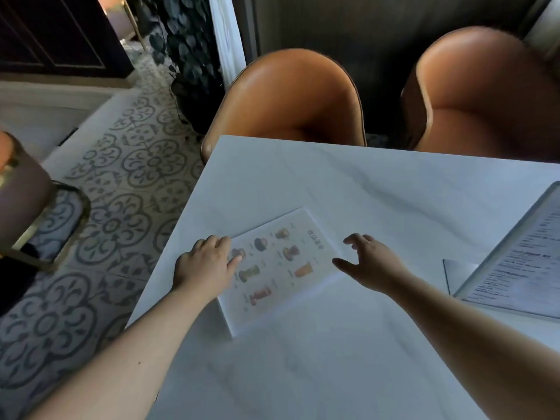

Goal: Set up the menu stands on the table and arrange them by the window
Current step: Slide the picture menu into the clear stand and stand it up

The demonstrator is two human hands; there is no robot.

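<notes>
A clear menu stand with pictures of drinks [278, 268] lies flat on the white marble table [348, 183], near its left edge. My left hand [206, 265] rests on the stand's left side, fingers on the sheet. My right hand [366, 262] hovers with fingers spread just at the stand's right edge, holding nothing. A second menu stand with printed text [521, 262] lies tilted at the right edge of view, with its clear base [457, 271] beside it.
Two orange leather chairs [291, 98] [485, 95] stand at the far side of the table. A dark leafy plant [191, 56] stands at the back left. Patterned floor tiles [121, 189] and a gold-framed stool [33, 201] lie to the left.
</notes>
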